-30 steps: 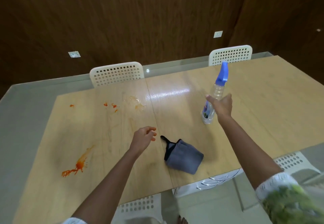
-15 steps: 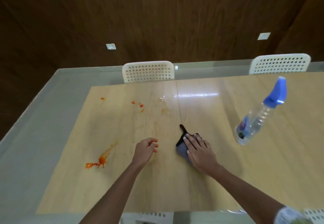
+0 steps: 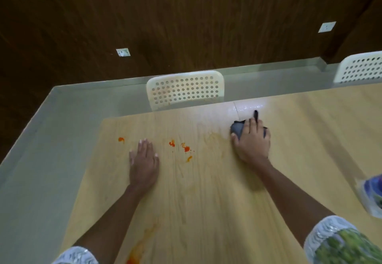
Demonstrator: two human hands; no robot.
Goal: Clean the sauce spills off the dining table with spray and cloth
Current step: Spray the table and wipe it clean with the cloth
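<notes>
Pressing grey cloth [image 3: 237, 129] flat under right hand [image 3: 251, 143], far of centre; left hand [image 3: 143, 160] spread empty on surface [image 3: 206, 201]. Risk: dragging across red sauce spots [image 3: 186, 149] smears them.

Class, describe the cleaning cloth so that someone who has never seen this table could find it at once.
Start at the wooden table and go to its far edge, just right of the nearer white perforated chair. There the right hand presses flat on a small grey cloth with a black loop poking out past the fingertips. It is the only soft grey thing; the marks to its left are orange sauce spots.
</notes>
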